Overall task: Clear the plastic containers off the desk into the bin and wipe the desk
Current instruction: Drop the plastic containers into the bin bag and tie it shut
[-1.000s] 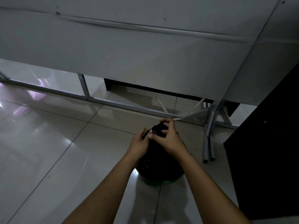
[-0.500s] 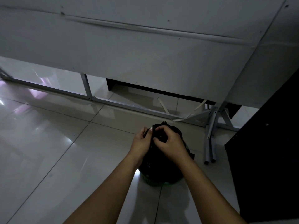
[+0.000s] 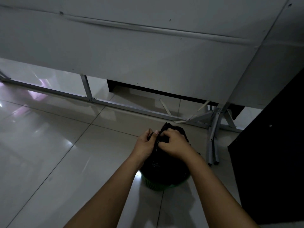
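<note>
The green bin (image 3: 162,184) is set on the floor (image 3: 49,153). Above the bin, its black bag (image 3: 164,160) is pinched by the left hand (image 3: 145,144) and right hand (image 3: 174,143). If pulled hard, the bag could be torn.

The floor (image 3: 54,155) is glossy pale tile with dark grout lines, catching soft glare. On it stands 1 green bin (image 3: 158,185) lined with a black bag (image 3: 164,163) — near a grey metal frame rail (image 3: 131,108) and folded legs (image 3: 213,145). A dark cabinet (image 3: 273,158) stands at the right.
</note>
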